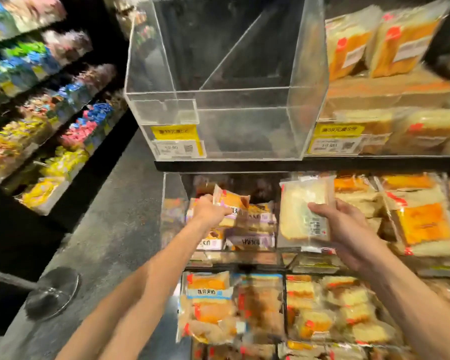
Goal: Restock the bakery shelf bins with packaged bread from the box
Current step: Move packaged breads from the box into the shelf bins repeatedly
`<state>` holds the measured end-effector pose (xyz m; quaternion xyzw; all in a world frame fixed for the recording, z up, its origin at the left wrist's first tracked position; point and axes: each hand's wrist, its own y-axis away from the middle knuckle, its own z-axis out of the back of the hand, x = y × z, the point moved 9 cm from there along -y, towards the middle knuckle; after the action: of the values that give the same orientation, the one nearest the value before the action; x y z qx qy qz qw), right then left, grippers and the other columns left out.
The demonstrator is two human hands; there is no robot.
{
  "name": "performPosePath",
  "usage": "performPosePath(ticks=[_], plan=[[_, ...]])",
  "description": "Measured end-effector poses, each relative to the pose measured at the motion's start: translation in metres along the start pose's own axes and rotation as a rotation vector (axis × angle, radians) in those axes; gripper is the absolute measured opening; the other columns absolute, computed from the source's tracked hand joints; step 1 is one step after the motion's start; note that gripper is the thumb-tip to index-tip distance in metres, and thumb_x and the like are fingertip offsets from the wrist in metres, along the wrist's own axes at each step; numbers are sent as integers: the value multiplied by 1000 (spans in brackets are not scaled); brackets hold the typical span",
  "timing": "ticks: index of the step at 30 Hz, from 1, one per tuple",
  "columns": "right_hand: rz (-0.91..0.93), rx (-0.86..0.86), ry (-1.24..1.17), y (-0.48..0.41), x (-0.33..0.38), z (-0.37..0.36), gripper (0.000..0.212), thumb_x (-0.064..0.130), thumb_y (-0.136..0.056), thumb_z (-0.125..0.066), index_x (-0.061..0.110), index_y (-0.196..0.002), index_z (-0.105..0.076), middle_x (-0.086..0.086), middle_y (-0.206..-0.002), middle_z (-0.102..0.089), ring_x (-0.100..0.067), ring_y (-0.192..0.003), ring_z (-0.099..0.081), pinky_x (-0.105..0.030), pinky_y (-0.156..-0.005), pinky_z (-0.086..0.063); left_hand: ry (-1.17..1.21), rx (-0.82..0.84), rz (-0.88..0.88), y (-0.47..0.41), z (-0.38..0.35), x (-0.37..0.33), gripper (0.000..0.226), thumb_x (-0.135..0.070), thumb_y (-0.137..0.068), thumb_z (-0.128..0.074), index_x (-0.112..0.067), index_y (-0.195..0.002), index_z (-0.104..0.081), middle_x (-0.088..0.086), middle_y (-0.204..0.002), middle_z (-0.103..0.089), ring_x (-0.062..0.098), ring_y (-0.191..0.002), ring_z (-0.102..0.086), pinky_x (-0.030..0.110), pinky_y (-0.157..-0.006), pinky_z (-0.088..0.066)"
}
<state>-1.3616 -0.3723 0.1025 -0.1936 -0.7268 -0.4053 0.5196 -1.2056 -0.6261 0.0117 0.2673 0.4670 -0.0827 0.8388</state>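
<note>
Above, clear bin (226,100) empty; hands (340,224) below rim.

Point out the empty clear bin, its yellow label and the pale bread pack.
empty clear bin (244,126): head view, front wall.
yellow label (174,132): head view, middle.
pale bread pack (296,203): head view, upper face.

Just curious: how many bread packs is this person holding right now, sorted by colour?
Orange-topped pack, gripped in the left hand: 1
Pale white pack, gripped in the right hand: 1
Total: 2
</note>
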Motion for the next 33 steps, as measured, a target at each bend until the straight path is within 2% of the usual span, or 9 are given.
performPosePath(ticks=[4,7,10,14,17,21,25,30,33], plan=[[6,-136,-61,16,0,1,27,14,-93,-65,15,-119,-58,-10,-103,-75,-27,-94,-73,-52,-86,-58,-37,97,0,-43,-40,3,37,-13,-83,-75,-12,-114,-54,6,-104,-60,26,-103,-60,36,-86,-54],[20,-194,-79,22,-4,-8,34,11,-92,-66,9,-125,-60,-14,-106,-75,-32,-95,-73,-55,-84,-58,-24,183,-3,-62,-61,2,8,-10,-89,-68,-11,-89,-59,7,-87,-66,24,-90,-63,26,-69,-51],[10,-214,-104,24,-14,-14,32,9,-91,-66,6,-122,-61,-17,-104,-75,-33,-93,-74,-51,-74,-61,134,313,139,-68,-79,14,15,-3,-78,-79,-10,-83,-67,12,-76,-71,27,-77,-70,48,-75,-60],[7,-190,-120,26,-26,-15,42,13,-90,-69,9,-130,-56,-17,-113,-72,-33,-99,-72,-58,-82,-58,149,333,143,-57,-90,22,23,-13,-82,-80,-12,-82,-57,2,-64,-68,14,-60,-66,26,-52,-55],[2,-172,-105,27,-27,-15,43,14,-90,-69,12,-130,-55,-14,-111,-74,-33,-98,-72,-53,-81,-59,-258,237,-41,-61,-89,14,34,-38,-86,-76,-8,-92,-62,13,-101,-69,30,-98,-66,35,-78,-52],[22,-123,-83,25,-22,-18,37,4,-92,-63,15,-127,-58,-10,-114,-73,-29,-102,-71,-47,-82,-59,-702,122,-363,-43,-85,-16,33,-44,-90,-66,-18,-71,-59,9,-82,-68,27,-81,-66,28,-62,-40],[170,-92,148,25,-4,-23,46,5,-91,-66,17,-134,-55,0,-123,-69,-19,-111,-66,-40,-88,-59,-901,66,-431,-32,-72,-34,43,-53,-93,-60,-11,-102,-64,13,-104,-67,34,-100,-65,33,-75,-46],[568,-103,548,33,26,-47,48,13,-89,-71,28,-132,-57,23,-119,-59,12,-109,-55,-15,-93,-50,-97,469,-80,12,-38,-48,70,-69,-88,-48,-2,-91,-65,10,-70,-69,21,-55,-64,28,-46,-46],[865,-62,769,39,24,-79,43,7,-89,-68,20,-129,-65,14,-125,-62,7,-114,-56,-9,-101,-40,168,784,190,61,-19,-55,92,-85,-79,-28,-5,-107,-65,18,-85,-70,26,-62,-67,24,-49,-52]])
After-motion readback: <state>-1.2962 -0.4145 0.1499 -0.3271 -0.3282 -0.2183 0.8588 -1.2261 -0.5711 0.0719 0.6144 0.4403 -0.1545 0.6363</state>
